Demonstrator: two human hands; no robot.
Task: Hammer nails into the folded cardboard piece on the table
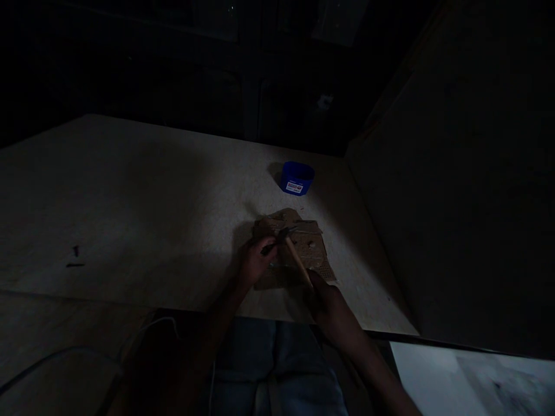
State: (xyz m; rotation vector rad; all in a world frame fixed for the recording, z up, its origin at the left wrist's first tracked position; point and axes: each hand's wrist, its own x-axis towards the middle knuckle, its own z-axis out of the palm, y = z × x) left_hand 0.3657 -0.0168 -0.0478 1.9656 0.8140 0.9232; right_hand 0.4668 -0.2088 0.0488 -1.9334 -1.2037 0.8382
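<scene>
The scene is very dark. My right hand [327, 300] is closed around the wooden handle of a small hammer [297, 260], whose metal head sits over a flat brown piece of board [314, 251] on the table. My left hand [258, 260] rests on the board's left part, fingers pinched on a thin dark thing I cannot make out, right under the hammer head. The board shows small holes and a mesh-like patch at its right end.
A small blue tub [297, 178] with a label stands behind the board. The pale table [130, 202] stretches far left, with small dark marks [74, 257] on it. A dark wall rises on the right. A white sheet [468, 378] lies at the lower right. Cables [65, 355] run at the lower left.
</scene>
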